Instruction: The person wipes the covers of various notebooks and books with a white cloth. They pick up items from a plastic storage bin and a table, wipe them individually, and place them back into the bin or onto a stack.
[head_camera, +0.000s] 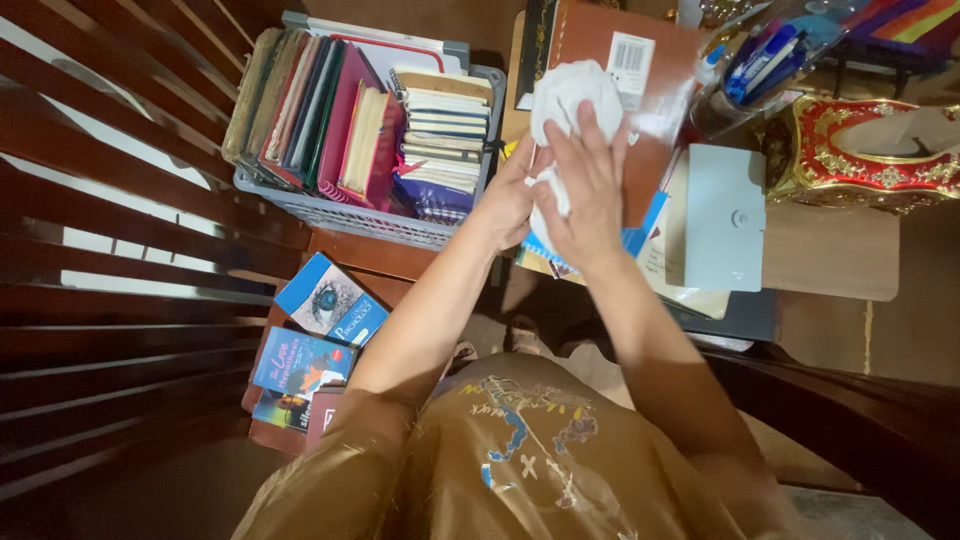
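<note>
Both my hands work a crumpled white cloth (570, 90) over a brown book (650, 110) that leans up from the desk. My right hand (585, 190) lies flat on the cloth with its fingers spread over it. My left hand (512, 195) grips the cloth's lower part from the left side. The lower end of the cloth is hidden between my two hands.
A grey basket (340, 215) packed with upright books stands at left. Several paperbacks (315, 340) lie below it on a wooden ledge. A pale blue folder (722, 215), a clear pen holder (755, 60) and a red-and-gold tissue box (870, 150) sit at right.
</note>
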